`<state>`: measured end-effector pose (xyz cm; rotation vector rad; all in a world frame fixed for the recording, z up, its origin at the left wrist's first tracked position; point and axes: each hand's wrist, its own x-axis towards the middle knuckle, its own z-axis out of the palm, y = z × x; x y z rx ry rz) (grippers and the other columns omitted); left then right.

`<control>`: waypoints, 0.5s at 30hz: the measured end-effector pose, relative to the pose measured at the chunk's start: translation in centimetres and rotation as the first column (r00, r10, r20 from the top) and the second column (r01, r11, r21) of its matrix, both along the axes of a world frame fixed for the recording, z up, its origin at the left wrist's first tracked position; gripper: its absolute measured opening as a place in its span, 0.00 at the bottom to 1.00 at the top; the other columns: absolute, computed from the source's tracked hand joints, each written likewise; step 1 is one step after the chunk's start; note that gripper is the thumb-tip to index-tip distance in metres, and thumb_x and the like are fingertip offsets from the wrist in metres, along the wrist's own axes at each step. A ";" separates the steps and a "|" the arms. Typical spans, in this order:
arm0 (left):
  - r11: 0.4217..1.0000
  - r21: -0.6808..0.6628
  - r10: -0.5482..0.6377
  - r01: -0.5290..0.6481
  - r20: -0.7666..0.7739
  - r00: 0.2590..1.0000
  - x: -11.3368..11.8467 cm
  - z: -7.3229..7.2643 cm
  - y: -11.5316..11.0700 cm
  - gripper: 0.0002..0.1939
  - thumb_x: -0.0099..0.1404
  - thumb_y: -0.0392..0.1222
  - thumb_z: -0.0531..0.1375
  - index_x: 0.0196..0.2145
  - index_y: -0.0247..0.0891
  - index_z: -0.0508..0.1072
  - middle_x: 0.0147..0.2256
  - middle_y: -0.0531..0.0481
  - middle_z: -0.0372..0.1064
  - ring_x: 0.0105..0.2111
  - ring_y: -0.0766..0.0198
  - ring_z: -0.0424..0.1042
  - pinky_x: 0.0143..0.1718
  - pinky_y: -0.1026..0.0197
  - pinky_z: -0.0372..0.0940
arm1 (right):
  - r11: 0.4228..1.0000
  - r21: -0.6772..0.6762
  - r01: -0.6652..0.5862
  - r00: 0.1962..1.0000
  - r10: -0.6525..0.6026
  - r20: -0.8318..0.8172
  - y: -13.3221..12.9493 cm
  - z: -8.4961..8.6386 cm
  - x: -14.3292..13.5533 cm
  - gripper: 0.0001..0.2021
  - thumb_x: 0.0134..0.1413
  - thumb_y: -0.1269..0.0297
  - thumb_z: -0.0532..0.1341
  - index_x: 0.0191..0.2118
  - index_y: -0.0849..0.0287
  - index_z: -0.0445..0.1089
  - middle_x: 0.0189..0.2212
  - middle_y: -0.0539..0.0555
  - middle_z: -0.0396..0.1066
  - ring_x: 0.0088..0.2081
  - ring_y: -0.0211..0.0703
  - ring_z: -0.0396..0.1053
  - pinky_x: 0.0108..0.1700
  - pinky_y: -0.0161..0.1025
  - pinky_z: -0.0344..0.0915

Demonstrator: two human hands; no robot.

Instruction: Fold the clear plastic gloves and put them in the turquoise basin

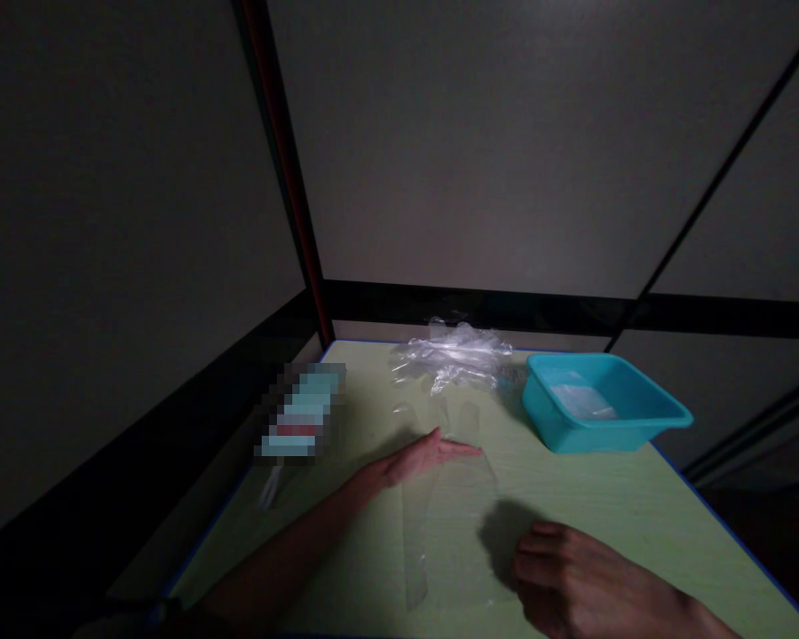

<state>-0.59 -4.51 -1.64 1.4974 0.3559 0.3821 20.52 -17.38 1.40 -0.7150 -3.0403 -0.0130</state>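
A clear, thin plastic bag [449, 524] lies spread out on the pale green table [639, 497], its loop-like handles towards the far side. My left hand [432, 454] rests across the bag's upper part, fingers stretched out and nearly straight. At the bag's lower right edge is my right hand [559, 577], its fingers curled in. Whether a bit of the bag is inside those fingers is hidden. Farther back sits a crumpled heap of shiny clear plastic [456, 351].
A turquoise basin [605, 435] stands at the back right, with something whitish and flat inside. On the left lies a blurred-out, light green packet [306, 408] with a white strip [270, 485] below it. Grey panels [453, 160] enclose the table's back and left.
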 end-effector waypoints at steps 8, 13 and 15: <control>0.985 -0.149 -0.045 0.091 0.286 0.957 -0.5 0.5 0.6 0.40 0.58 0.65 0.39 0.51 0.28 0.62 0.54 0.40 0.54 0.57 0.51 0.46 0.56 0.54 0.36 | 0.997 0.077 -0.017 0.999 0.020 -0.038 0.2 -1.0 0.1 0.10 0.54 0.71 0.54 0.23 0.58 0.63 0.23 0.48 0.65 0.28 0.39 0.59 0.30 0.39 0.51; 0.961 -0.243 -0.077 0.131 0.220 0.972 -0.1 -0.9 0.4 0.35 0.59 0.64 0.41 0.48 0.33 0.67 0.52 0.46 0.59 0.56 0.54 0.49 0.55 0.56 0.39 | 0.997 0.074 -0.027 0.999 0.029 -0.027 0.0 -1.3 0.1 0.09 0.53 0.71 0.55 0.23 0.59 0.64 0.24 0.48 0.66 0.28 0.38 0.60 0.29 0.39 0.51; 0.956 -0.269 -0.058 0.115 0.213 0.975 0.0 -1.4 0.3 0.35 0.59 0.63 0.40 0.48 0.32 0.66 0.52 0.46 0.59 0.56 0.54 0.50 0.55 0.56 0.39 | 0.996 0.076 -0.040 0.999 0.042 -0.018 0.0 -1.3 0.0 0.09 0.53 0.71 0.55 0.23 0.59 0.64 0.24 0.49 0.66 0.29 0.39 0.61 0.29 0.39 0.52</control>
